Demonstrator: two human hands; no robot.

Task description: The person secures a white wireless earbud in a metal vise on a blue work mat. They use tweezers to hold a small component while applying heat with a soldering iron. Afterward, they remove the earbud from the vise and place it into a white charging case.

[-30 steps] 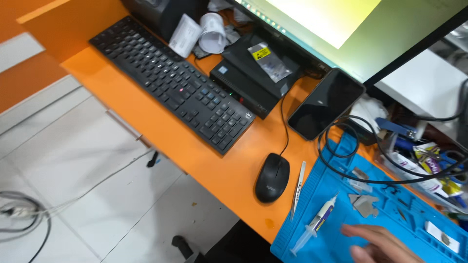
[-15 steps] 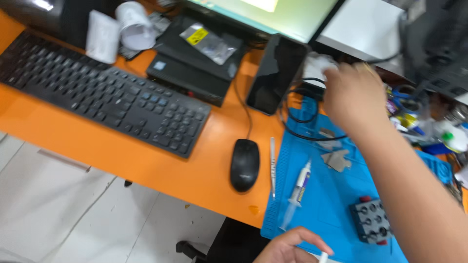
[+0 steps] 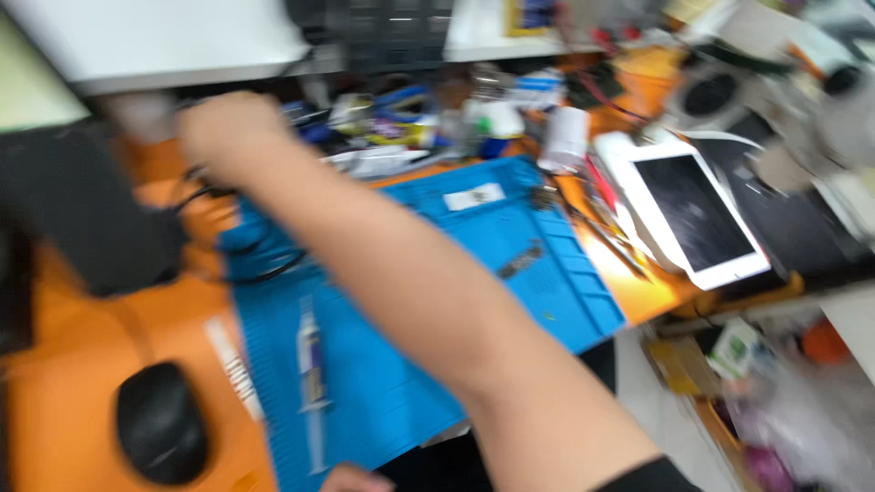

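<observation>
Across the blue work mat (image 3: 510, 301) the right hand (image 3: 228, 132) reaches far to the upper left, its forearm running diagonally over the mat from the lower right. Motion blur hides the fingers, so I cannot tell whether they are spread, closed or clamped on anything. Just below that hand, black cables (image 3: 246, 264) loop over the mat's left corner, and further left of it sits a dark box-like object (image 3: 87, 214) on the orange desk (image 3: 64, 392). Beyond the hand, toward the back of the desk, lies a jumble of small tools and parts, too smeared to name. Below the forearm a syringe-like tube (image 3: 313, 369) lies on the mat, with a black mouse (image 3: 159, 433) further left. Well to the right of the arm rests a white tablet (image 3: 697, 214). At the bottom edge only the tip of the left hand (image 3: 351, 477) shows; its state cannot be told.
</observation>
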